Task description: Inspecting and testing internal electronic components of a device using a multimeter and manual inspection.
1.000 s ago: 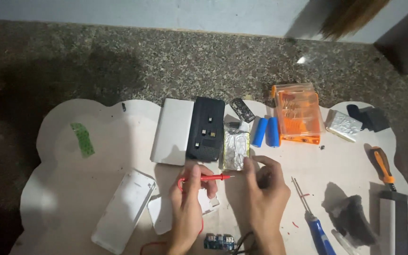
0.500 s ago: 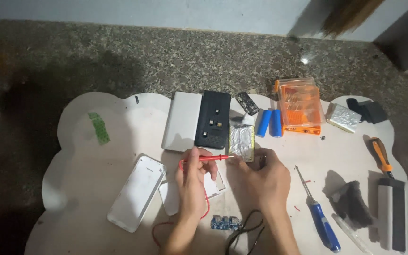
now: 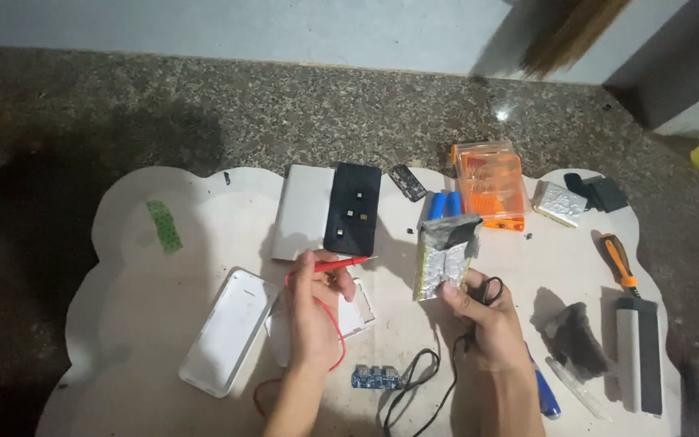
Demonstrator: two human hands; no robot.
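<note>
While the left hand point(image 3: 315, 311) pinches a red probe point(image 3: 341, 264), the right hand point(image 3: 483, 316) lifts a foil pack point(image 3: 445, 255).

Orange box point(image 3: 493, 184), blue cells point(image 3: 444, 204), screwdriver point(image 3: 619, 262).

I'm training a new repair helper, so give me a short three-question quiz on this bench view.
1. True or false: the right hand holds the silver foil-wrapped battery pouch lifted off the table.
2. What does the left hand hold? A) red test probe B) orange-handled screwdriver C) green tape strip
3. Fill in: the two blue cylindrical cells lie just left of the ____ plastic case.

Key: 1 true; 2 A; 3 orange.
</note>
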